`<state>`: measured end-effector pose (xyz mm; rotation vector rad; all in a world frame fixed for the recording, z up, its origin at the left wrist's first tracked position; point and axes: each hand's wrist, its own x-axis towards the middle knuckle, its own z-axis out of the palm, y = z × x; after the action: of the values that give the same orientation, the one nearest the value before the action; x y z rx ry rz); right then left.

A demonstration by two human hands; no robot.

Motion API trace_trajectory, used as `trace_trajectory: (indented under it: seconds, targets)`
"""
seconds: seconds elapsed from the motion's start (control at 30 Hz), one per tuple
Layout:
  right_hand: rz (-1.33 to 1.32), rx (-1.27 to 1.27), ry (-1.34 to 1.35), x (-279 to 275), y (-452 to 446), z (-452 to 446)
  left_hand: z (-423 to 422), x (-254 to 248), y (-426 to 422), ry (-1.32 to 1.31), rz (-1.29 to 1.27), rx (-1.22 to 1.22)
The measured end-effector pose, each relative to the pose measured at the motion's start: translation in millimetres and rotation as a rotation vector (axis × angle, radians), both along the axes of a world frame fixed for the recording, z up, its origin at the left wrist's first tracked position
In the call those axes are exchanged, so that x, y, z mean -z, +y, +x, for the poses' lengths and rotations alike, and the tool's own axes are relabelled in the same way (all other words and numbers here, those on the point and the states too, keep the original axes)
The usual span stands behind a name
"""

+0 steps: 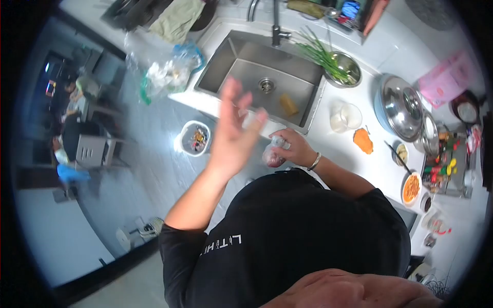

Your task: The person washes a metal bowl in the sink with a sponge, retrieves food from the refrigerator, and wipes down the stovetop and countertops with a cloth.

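My left hand point(235, 136) is raised in front of the sink's near edge, its fingers spread and smeared by motion, with nothing visible in it. Lower and to the right, my right hand point(294, 147) grips the gathered neck of a clear plastic bag point(273, 158) with something dark reddish inside. The bag hangs close to my body, just off the counter edge. Beyond both hands is the steel sink point(246, 69), where a yellowish-brown block point(288, 104) lies near the drain.
On the counter are green onions point(323, 54) over a metal bowl point(345, 69), clear containers point(345, 118), an orange piece point(363, 141) and a lidded pot point(403, 108). Plastic bags point(167, 72) sit left of the sink. Below is a waste bin point(179, 142). A person point(77, 97) sits far left.
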<state>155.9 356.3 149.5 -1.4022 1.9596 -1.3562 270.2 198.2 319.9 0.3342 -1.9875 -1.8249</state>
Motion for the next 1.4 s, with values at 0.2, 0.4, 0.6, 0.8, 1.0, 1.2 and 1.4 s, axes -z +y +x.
trace_trajectory:
  seconds: [0.2, 0.4, 0.6, 0.8, 1.0, 1.2, 1.4]
  targets:
    - [0.229, -0.097, 0.096, 15, -14, 11, 73, -147, -19, 0.898, 0.823, 0.221]
    - [0.291, -0.056, 0.054, 35, -66, 64, 171, -129, -87, 1.071, 0.658, 0.132]
    - [0.189, -0.119, 0.206, 21, -198, 154, 296, -118, -188, 1.138, 0.502, 0.001]
    - [0.116, -0.260, 0.218, 22, -341, 237, 385, -112, -288, 1.143, 0.360, -0.160]
    - [0.110, -0.374, 0.204, 25, -480, 273, 430, -90, -403, 1.155, 0.279, -0.284]
    - [0.080, -0.489, 0.226, 37, -667, 289, 443, -79, -551, 1.137, 0.151, -0.411]
    - [0.040, -0.586, 0.306, 34, -881, 281, 420, -78, -737, 1.169, 0.085, -0.496]
